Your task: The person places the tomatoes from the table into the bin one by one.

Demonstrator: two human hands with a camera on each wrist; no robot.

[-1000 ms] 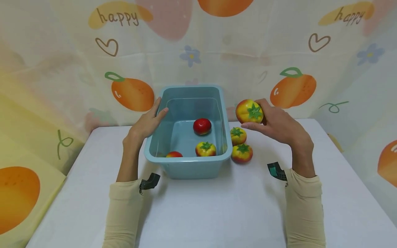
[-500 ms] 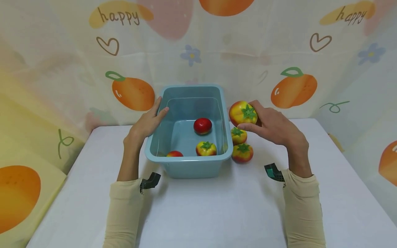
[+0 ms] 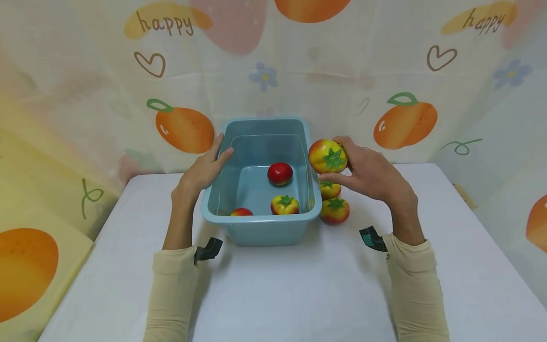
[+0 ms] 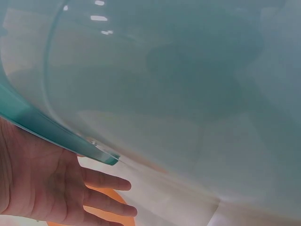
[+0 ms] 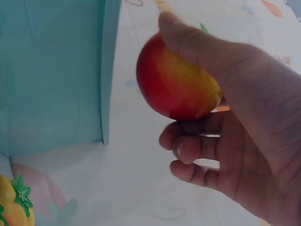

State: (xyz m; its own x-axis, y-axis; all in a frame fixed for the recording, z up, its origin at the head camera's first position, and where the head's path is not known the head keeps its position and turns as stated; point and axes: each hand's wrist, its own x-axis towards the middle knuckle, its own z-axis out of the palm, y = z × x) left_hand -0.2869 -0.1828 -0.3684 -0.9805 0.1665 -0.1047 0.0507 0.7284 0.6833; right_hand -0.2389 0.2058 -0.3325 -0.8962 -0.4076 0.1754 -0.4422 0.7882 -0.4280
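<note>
A yellow-and-red tomato (image 3: 327, 156) with a green leafy top is held up by my right hand (image 3: 367, 173), thumb on one side and fingers on the other, just off the right rim of a blue plastic bin (image 3: 262, 232). The right wrist view shows the same tomato (image 5: 174, 80), red underneath. My left hand (image 3: 204, 166) rests on the bin's left rim, thumb over the edge. Its other fingers (image 4: 110, 202) stretch out straight along the outside in the left wrist view. Inside lie a dark red fruit (image 3: 280, 174), a yellow-red tomato (image 3: 285, 205) and a partly hidden red fruit (image 3: 241, 212).
Two more yellow-red tomatoes stand against the bin's right side, the nearer tomato (image 3: 335, 211) in full view and the farther tomato (image 3: 330, 191) partly covered by the right hand. A white table (image 3: 307, 294) carries everything. A fruit-print cloth (image 3: 333, 61) hangs close behind.
My right hand has carried the tomato leftward to the bin's right rim, over the tomatoes standing there. The left hand and the bin have stayed in place.
</note>
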